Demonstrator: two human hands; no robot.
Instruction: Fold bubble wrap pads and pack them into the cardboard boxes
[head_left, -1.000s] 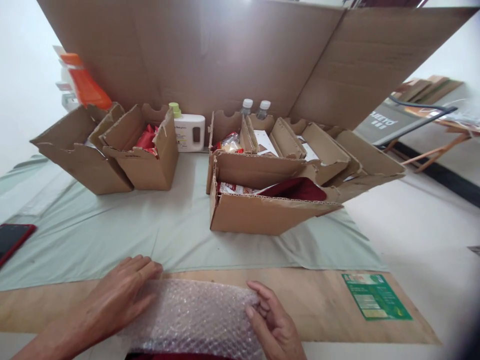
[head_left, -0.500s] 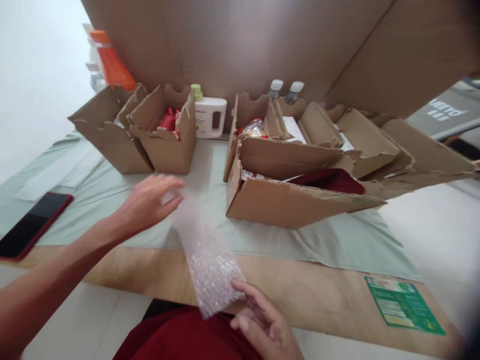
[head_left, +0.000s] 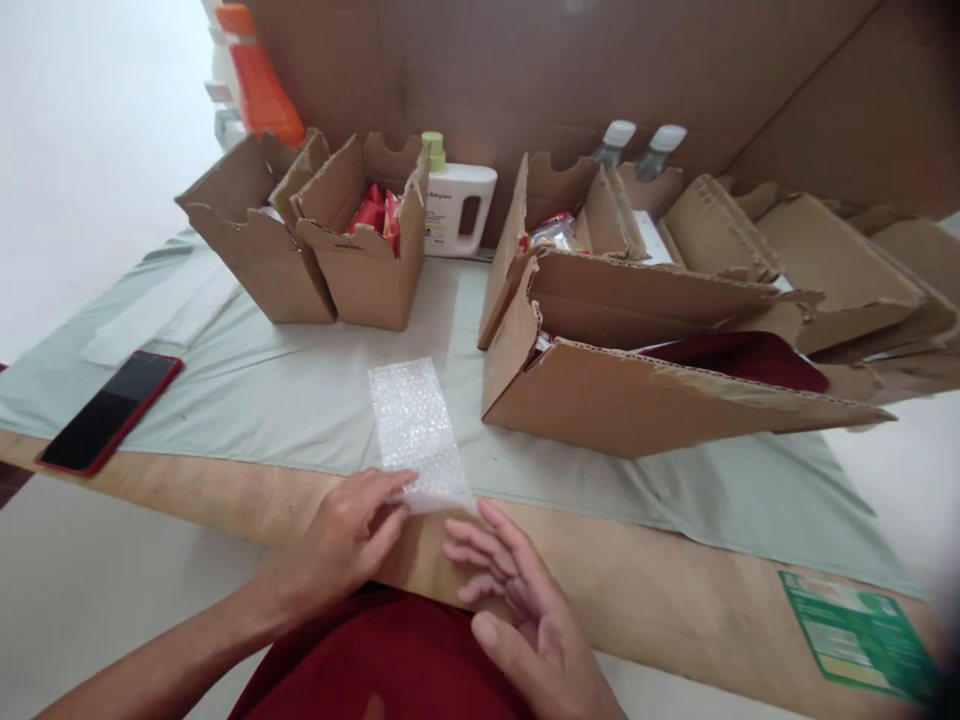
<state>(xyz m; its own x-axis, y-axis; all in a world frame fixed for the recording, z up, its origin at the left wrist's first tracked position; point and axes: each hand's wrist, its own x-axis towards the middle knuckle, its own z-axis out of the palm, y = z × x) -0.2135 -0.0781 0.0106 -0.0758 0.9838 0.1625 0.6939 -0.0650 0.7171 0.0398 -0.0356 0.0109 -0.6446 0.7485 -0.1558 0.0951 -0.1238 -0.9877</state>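
Observation:
A clear strip of bubble wrap [head_left: 416, 415] lies on the pale green cloth, its near end at the wooden table edge and slightly lifted. My left hand [head_left: 349, 525] has its thumb and fingers closed on the near left corner of the strip. To the right of it, my right hand [head_left: 517, 600] is open with the fingers spread and the palm turned inward. Its index fingertip is beside the near right corner; whether it touches the wrap I cannot tell.
A phone [head_left: 112, 412] with a red case lies left on the cloth [head_left: 262, 400]. Two cardboard bins [head_left: 367, 280] stand behind, near a white jug [head_left: 459, 210]. A larger carton [head_left: 645, 400] sits right, before more bins. A green printed sheet [head_left: 855, 630] lies on the right table edge.
My left hand has come back toward me from the far end of the strip to its near left corner. The bubble wrap now lies flatter and farther forward. My right hand's fingers have spread.

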